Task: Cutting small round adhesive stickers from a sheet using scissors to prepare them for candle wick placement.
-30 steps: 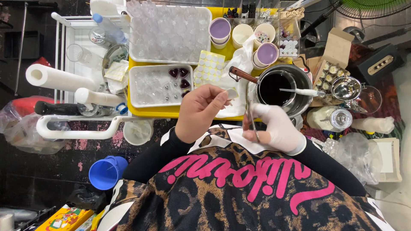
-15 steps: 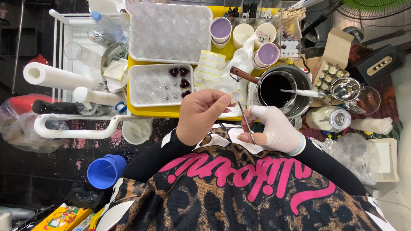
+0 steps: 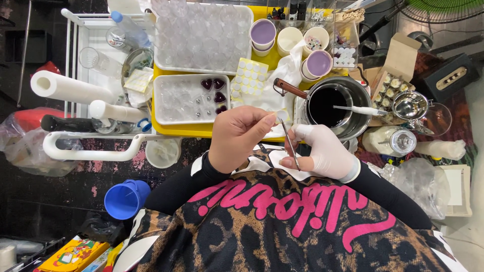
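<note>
The left hand (image 3: pixel 237 138) is bare and curls just in front of the yellow tray (image 3: pixel 181 130), its fingers (image 3: pixel 262 121) pinched shut on something small and pale at the tips; what that is cannot be made out. The right hand (image 3: pixel 322 151) wears a white glove and sits beside the left one, its fingers closed on thin metal tweezers (image 3: pixel 290 143), whose tip points up toward the left fingertips. The two hands meet close to the chest, probably so that the small piece can be passed or trimmed steadily under the eyes.

On the tray, just beyond the left hand, lies a clear mould (image 3: pixel 191 98) with a few dark purple hearts (image 3: pixel 214 90) filled at its right end, the other cavities clear. Behind it a bigger clear mould (image 3: pixel 201 35) lies empty. To the right of the small mould sits a sheet of pale round stickers (image 3: pixel 247 78), within easy reach. Right of the tray stands a metal pot (image 3: pixel 335 106) of dark liquid with a brown handle and a white stirrer (image 3: pixel 360 109) laid across it, near the gloved hand, which likely suits dipping and pouring. Cups (image 3: pixel 290 40), two of them with purple contents, stand at the tray's far right corner. Left of the tray lie a paper roll (image 3: pixel 65 88) and a white rack (image 3: pixel 91 146); a blue cup (image 3: pixel 123 199) sits below the rack.
</note>
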